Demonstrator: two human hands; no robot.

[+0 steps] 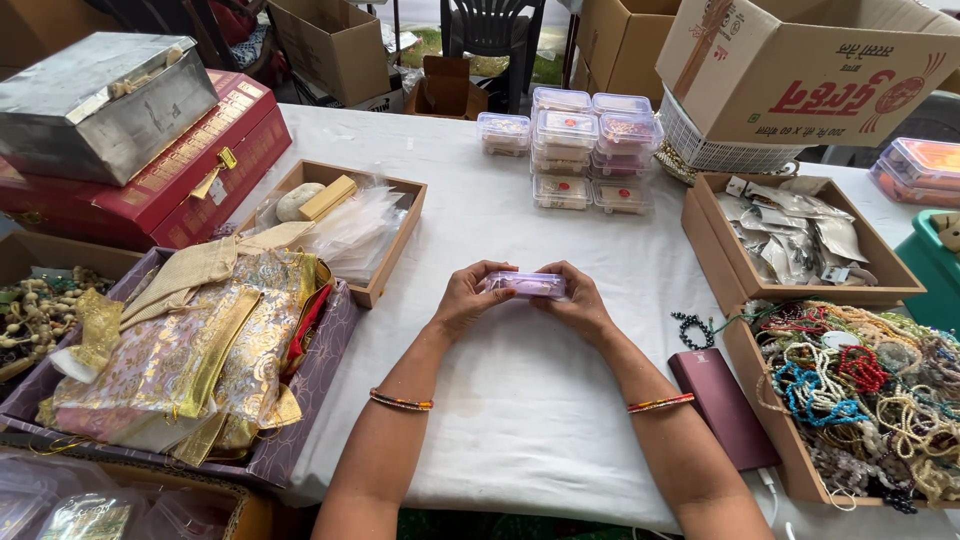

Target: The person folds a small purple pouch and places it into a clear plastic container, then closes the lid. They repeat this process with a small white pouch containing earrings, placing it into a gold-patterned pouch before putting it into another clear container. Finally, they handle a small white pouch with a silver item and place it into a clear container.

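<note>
**Inspector:** Left hand (465,298) and right hand (572,302) both grip one small clear plastic box (527,285), each closed on one end, fingers over the top edge and thumbs on the near side. Box is held level, just above the counter (520,400), near the middle of the scene.

**Clerk:** Contents of the box?

**Inspector:** Something pale pink shows through the plastic; I cannot tell what it is. Each wrist carries a thin beaded bangle.

**Clerk:** Surroundings on the right?

**Inspector:** Dark red flat case (723,407) lies on the white cloth just right of the right forearm. Small dark bead bracelet (692,329) lies beyond it. Cardboard tray of mixed bead strings (870,400) sits at the right edge, and a second tray of silvery packets (795,235) stands farther back.

**Clerk:** Far side?

**Inspector:** Stack of clear lidded containers (575,145) stands on the far part of the counter, well apart from the hands. White basket (715,148) sits to their right under a tilted cardboard carton (810,65).

**Clerk:** Left side?

**Inspector:** Purple tray of gold brocade pouches (190,360) lies at the near left. Wooden tray (345,225) with clear bags stands behind it. Red case (170,170) with a metal box (100,105) on top occupies the far left.
</note>
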